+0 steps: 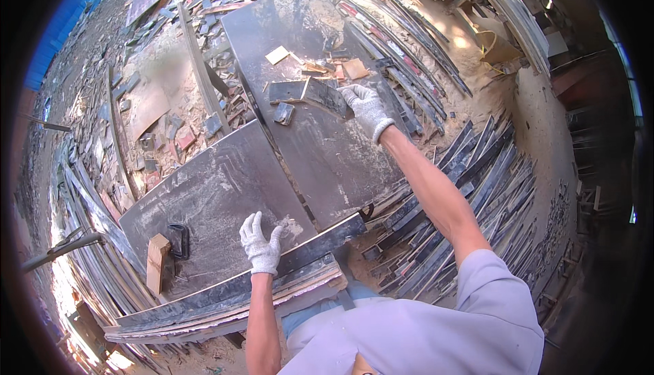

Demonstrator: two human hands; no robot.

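My right hand [369, 111], in a pale knitted glove, reaches across the dark worktop and grips the end of a dark-faced plywood offcut [325, 97]. Another flat dark piece [286, 91] touches the offcut's far end, and a small dark block [284, 113] lies just nearer to me. My left hand [261, 245], gloved alike, is open with its fingers spread, close to the worktop's near edge. It holds nothing. Right beside it runs a stack of long dark-faced plywood strips [300, 273] along that edge.
Two dark panels form the worktop [218, 191], parted by a narrow slot [289, 177]. At its left are a wooden block [157, 262] and a black C-shaped metal piece [178, 241]. Pale chips [354, 69] lie beyond the offcut. Long strips [470, 177] pile up at right; scraps cover the left ground.
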